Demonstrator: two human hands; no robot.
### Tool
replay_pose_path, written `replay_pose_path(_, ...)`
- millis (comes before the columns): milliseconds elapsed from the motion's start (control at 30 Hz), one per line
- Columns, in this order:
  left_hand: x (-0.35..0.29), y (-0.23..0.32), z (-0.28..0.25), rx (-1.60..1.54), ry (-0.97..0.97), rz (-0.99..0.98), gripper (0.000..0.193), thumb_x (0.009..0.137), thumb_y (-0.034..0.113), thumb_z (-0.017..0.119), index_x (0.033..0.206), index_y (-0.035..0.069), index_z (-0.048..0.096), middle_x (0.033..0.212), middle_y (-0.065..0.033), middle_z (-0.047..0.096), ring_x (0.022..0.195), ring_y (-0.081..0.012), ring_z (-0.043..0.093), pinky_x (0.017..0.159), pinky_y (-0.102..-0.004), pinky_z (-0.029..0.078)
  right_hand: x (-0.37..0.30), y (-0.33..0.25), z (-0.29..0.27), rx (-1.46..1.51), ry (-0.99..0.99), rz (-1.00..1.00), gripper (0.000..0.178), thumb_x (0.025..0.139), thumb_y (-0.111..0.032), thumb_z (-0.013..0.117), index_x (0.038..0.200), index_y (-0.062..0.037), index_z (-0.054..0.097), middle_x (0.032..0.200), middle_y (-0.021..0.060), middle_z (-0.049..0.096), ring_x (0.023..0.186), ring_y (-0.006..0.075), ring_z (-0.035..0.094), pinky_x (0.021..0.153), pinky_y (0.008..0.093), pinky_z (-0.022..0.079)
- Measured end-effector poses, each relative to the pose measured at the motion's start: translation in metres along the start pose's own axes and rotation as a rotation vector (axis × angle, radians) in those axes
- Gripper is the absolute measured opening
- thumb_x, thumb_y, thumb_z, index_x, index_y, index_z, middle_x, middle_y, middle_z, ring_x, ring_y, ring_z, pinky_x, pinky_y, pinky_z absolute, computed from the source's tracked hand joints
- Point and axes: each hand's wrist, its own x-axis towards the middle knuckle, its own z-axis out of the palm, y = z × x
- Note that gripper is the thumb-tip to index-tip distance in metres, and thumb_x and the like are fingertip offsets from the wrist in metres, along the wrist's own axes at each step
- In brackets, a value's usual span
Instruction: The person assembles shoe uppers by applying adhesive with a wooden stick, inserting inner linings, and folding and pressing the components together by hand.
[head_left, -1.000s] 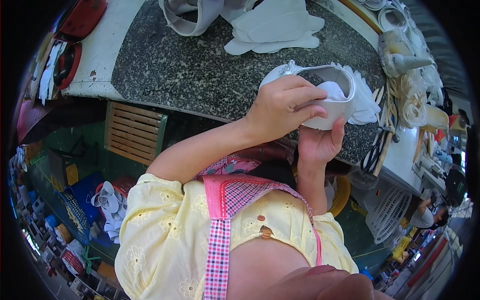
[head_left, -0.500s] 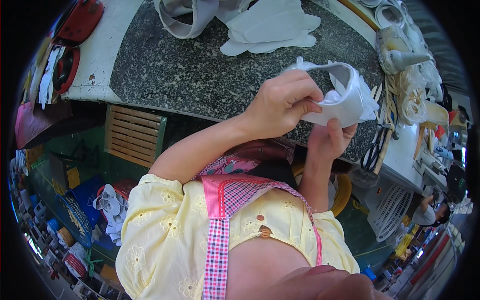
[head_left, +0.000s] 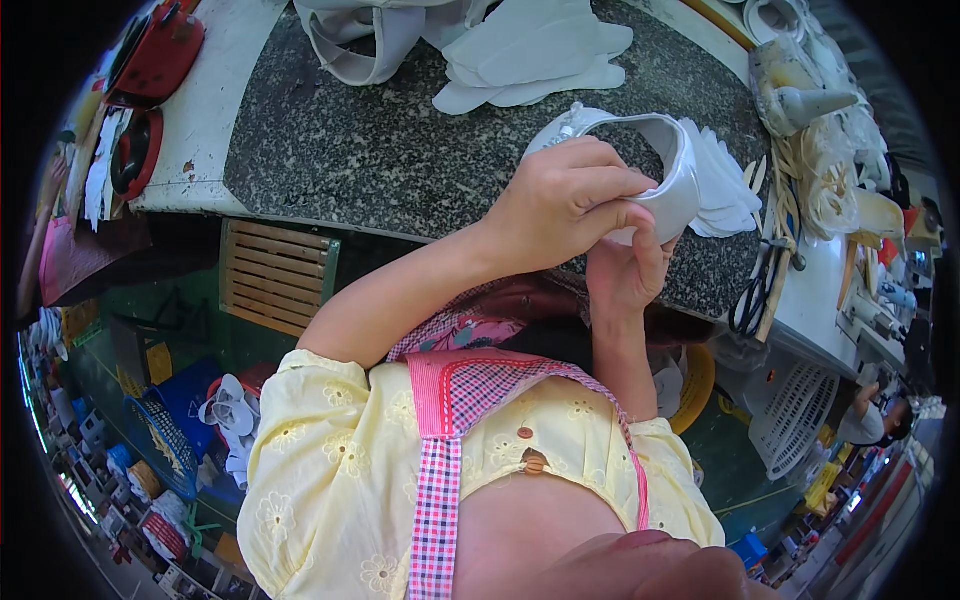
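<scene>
Both hands are at a white shoe upper [head_left: 675, 195], a curved band with a wide opening and a small sparkling ornament on its far left part. My left hand [head_left: 570, 195] pinches the near rim of the opening between thumb and fingers. From below, my right hand [head_left: 630, 268] grips the near right side; its fingers are partly hidden behind the upper. Just right of the upper, a fanned stack of white sole-shaped pieces [head_left: 722, 185] lies on the speckled stone slab [head_left: 350, 150].
Another pile of white sole-shaped pieces [head_left: 540, 55] and more white uppers [head_left: 365, 50] lie at the far side. Scissors [head_left: 750, 300] and wooden sticks lie at the right edge. Red containers [head_left: 155, 55] stand at the left. A slatted wooden stool [head_left: 275, 275] is below the table.
The upper has moved slightly left and turned, bringing its ornament into view. My right hand has shifted left, closer to my left hand, and the stack beside the upper shows more.
</scene>
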Motion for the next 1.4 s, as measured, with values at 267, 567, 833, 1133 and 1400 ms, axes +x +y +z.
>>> replay_pose_path(267,0.015,0.002,-0.023,-0.086,-0.262,-0.115,0.015,0.074,0.017,0.064,0.082,0.004,0.063,0.071,-0.0080,0.057,0.064,-0.0201,0.056,0.057,-0.0274,0.043,0.001,-0.067,-0.079,-1.232,-0.215,-0.509,0.023,0.076,-0.010,0.058,0.093,0.0040,0.054,0.096,0.0168,0.057,0.091,0.0253,0.052,0.081,0.0382,0.041)
replay_pose_path(567,0.021,-0.006,-0.027,0.214,-0.786,0.396,0.016,0.072,0.015,0.061,0.081,0.009,0.050,0.075,-0.0031,0.046,0.076,-0.0196,0.050,0.073,-0.0328,0.036,0.054,-0.097,-0.008,-1.236,-1.149,-0.074,0.032,0.056,-0.017,0.075,0.075,-0.0021,0.054,0.068,0.0093,0.054,0.062,0.0247,0.053,0.058,0.0325,0.044)
replay_pose_path(833,-0.012,-0.048,-0.046,0.810,-0.557,0.745,0.025,0.067,0.016,0.057,0.092,0.013,0.059,0.085,0.0026,0.052,0.082,-0.0087,0.054,0.055,-0.0232,0.032,0.035,-0.066,-0.033,-1.716,-1.078,-0.687,0.029,0.061,-0.003,0.056,0.090,0.0006,0.056,0.084,0.0116,0.052,0.073,0.0254,0.053,0.063,0.0326,0.047)
replay_pose_path(1133,-0.047,-0.045,-0.038,0.748,-0.598,0.640,0.029,0.068,0.016,0.055,0.097,0.011,0.061,0.094,0.0049,0.054,0.092,-0.0062,0.049,0.053,-0.0236,0.030,0.006,-0.051,-0.050,-1.894,-1.079,-0.620,0.038,0.065,-0.008,0.053,0.101,0.0050,0.056,0.083,0.0079,0.048,0.082,0.0222,0.050,0.070,0.0294,0.047)
replay_pose_path(1400,-0.055,-0.030,-0.028,0.915,-0.663,0.533,0.036,0.067,0.016,0.055,0.101,0.005,0.059,0.092,0.0002,0.053,0.085,-0.0098,0.051,0.054,-0.0260,0.031,0.007,-0.053,-0.039,-1.901,-1.124,-0.570,0.036,0.066,-0.009,0.052,0.099,0.0048,0.055,0.080,0.0063,0.046,0.076,0.0187,0.047,0.066,0.0259,0.045)
